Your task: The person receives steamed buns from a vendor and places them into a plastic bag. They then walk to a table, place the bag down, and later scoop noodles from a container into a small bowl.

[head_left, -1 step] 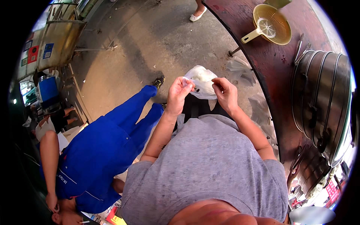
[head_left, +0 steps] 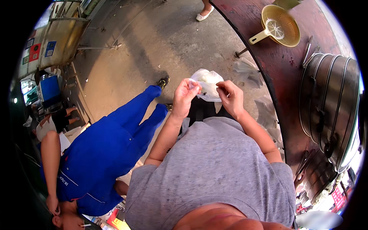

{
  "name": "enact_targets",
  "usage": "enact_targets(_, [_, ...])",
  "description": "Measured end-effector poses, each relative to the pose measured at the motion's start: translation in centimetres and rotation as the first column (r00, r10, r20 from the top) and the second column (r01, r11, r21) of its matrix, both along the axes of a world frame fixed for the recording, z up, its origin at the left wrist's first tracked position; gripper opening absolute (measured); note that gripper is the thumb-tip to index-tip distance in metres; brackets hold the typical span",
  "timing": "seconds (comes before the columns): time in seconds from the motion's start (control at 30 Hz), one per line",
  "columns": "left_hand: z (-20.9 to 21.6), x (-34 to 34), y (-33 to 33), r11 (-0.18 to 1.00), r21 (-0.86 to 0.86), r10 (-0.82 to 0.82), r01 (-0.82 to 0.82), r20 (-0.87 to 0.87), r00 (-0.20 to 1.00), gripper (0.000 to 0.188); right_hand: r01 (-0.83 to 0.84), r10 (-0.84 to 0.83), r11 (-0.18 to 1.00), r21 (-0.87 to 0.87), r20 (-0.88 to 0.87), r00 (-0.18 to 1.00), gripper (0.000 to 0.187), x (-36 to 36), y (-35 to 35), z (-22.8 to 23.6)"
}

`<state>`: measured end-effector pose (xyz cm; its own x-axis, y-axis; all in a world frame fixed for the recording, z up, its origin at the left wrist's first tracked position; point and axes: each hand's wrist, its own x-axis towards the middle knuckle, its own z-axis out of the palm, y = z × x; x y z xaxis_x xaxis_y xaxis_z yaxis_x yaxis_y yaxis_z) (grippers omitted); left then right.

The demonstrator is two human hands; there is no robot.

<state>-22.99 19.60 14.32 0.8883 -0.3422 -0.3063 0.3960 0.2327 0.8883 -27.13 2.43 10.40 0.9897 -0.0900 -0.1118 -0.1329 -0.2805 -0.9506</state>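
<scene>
In front of my body a white plastic bag (head_left: pixel 208 78) hangs between my two hands, with something pale bunched inside that I cannot make out. My left hand (head_left: pixel 184 96) pinches the bag's left edge between thumb and fingers. On the other side, my right hand (head_left: pixel 232 96) has its fingers curled and pressed together at the bag's right edge. A small dark spot shows on the bag near my left fingertips.
To my right runs a dark red table (head_left: pixel 274 73) bearing a yellow colander (head_left: pixel 293 32), metal tongs (head_left: pixel 308 51) and stacked steel steamers (head_left: pixel 326 103). More plastic bags (head_left: pixel 265 109) hang at its edge. A person in blue work clothes (head_left: pixel 103 153) stands close on my left.
My hands keep nearly the same hold on the bag. The whole view has shifted very slightly.
</scene>
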Motion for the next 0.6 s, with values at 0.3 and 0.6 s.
enact_targets(0.3, [0.7,-4.0,3.4,0.985,0.063,0.163,-0.16,-0.046,0.986,0.013,-0.425,0.44,0.898,0.115,-0.202,0.875,0.018,0.7,5.8,1.7])
enact_targets(0.6, [1.7,-9.5,12.1,0.813,0.331,0.465,-0.48,0.128,0.876,0.02,-0.609,0.628,0.774,0.172,-0.092,0.773,0.01,3.0,10.9,5.9])
